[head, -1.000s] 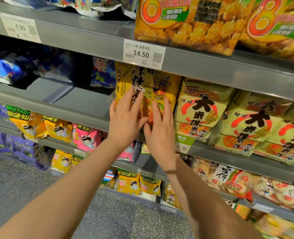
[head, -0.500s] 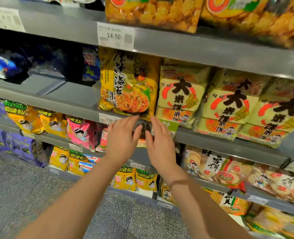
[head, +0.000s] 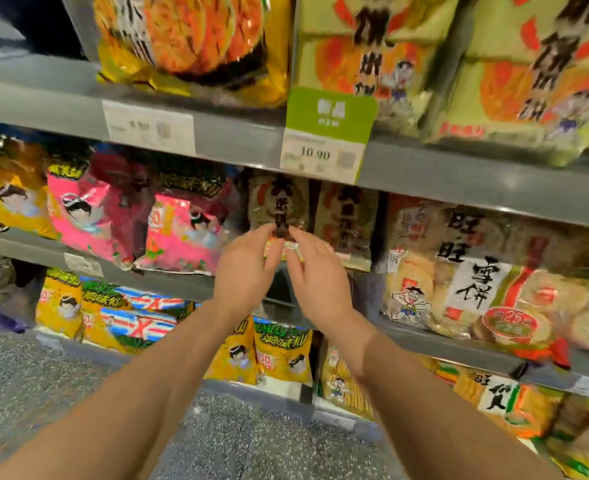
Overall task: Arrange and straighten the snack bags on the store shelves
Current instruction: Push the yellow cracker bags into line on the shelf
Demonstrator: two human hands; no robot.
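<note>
A brown snack bag [head: 279, 202] with black characters stands on the middle shelf [head: 459, 181], under the green price tag [head: 327, 133]. My left hand [head: 246, 271] and my right hand [head: 319, 275] are raised side by side in front of its lower part. The fingertips of both hands meet on the bag's front, fingers nearly straight. A second brown bag [head: 346, 216] stands just to its right. The picture is blurred, so I cannot make out any hold on the bag.
Pink bags [head: 113, 209] lean to the left and large rice cracker bags [head: 476, 278] lie to the right. Yellow and green bags [head: 372, 53] fill the shelf above. Yellow bags [head: 279, 351] sit on the lower shelf. Grey speckled floor [head: 251, 445] is below.
Both hands left the yellow bag on the upper shelf and dropped one shelf down to the brown bag. The view moved down and closer to the shelves.
</note>
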